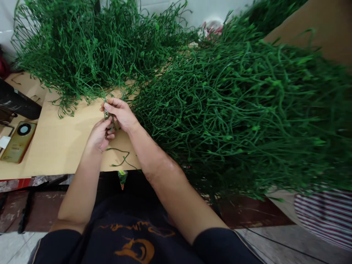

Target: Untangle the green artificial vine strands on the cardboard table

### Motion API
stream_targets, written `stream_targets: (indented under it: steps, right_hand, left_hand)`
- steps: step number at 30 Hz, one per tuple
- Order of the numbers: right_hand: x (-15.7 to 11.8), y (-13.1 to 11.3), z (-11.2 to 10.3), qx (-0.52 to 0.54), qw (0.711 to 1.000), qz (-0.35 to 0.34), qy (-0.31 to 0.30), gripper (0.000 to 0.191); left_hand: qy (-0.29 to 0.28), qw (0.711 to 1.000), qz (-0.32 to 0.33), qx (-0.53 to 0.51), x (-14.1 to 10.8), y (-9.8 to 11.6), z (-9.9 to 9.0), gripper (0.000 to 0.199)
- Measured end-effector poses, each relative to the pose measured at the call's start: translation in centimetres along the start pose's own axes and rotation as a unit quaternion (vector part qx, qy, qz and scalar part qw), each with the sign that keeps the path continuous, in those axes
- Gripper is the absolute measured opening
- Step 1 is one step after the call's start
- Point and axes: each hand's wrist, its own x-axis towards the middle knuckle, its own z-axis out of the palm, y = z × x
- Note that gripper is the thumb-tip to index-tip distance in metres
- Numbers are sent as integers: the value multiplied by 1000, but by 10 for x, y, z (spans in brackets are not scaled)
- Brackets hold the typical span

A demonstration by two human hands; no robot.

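Thin green stems [112,126], which look like artificial plant sprigs, are held between my two hands above the tan board. My left hand [98,135] is closed round their lower part, fingers curled. Just above it and to the right, my right hand [122,113] pinches the upper part between thumb and fingers. What exactly lies under the fingertips is partly hidden. A loose green sprig [125,157] rests on the board [60,146] below my hands. A big heap of similar green sprigs [233,106] lies right beside my right forearm.
Another bushy green pile [93,47] stands at the back of the board. At the left are a phone [18,145] and a black cylinder [19,99]. A brown cardboard sheet [316,29] rises at the back right. Red-and-white striped cloth [324,216] shows at the lower right.
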Motion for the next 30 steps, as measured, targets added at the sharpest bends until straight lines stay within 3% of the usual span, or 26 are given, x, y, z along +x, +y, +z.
stream_targets:
  steps: [6, 11, 14, 16, 19, 21, 23, 25, 27, 30]
  right_hand:
    - [-2, -1, -2, -11, 999, 23, 27, 17]
    - [-2, -4, 2, 23, 995, 55, 84, 28]
    - [3, -7, 2, 33, 988, 96, 118, 30]
    - [8, -8, -1, 62, 979, 113, 156, 29]
    - [14, -7, -7, 78, 973, 97, 197, 30]
    - [15, -3, -7, 20, 980, 67, 187, 29]
    - [14, 2, -5, -65, 987, 41, 140, 30]
    - [12, 7, -3, -126, 988, 19, 84, 31]
    - [9, 8, -2, -153, 987, 9, 41, 28]
    - [6, 6, -3, -156, 988, 9, -3, 12]
  left_hand:
    - [42, 998, 35, 32, 2, -11, 6, 18]
    - [-23, 997, 22, 75, -4, -19, 7, 26]
    - [-27, 990, 35, 132, -17, -30, 9, 32]
    - [-71, 970, 48, 229, -34, -41, 12, 35]
    - [-196, 894, 87, 393, -60, -51, 14, 33]
    - [-208, 885, 126, 397, -67, -47, 16, 33]
    - [-166, 905, 165, 354, -63, -34, 23, 35]
    - [-145, 905, 207, 342, -54, -21, 41, 33]
    - [-201, 864, 253, 387, -48, -15, 67, 32]
    - [-325, 744, 291, 506, -46, -15, 102, 36]
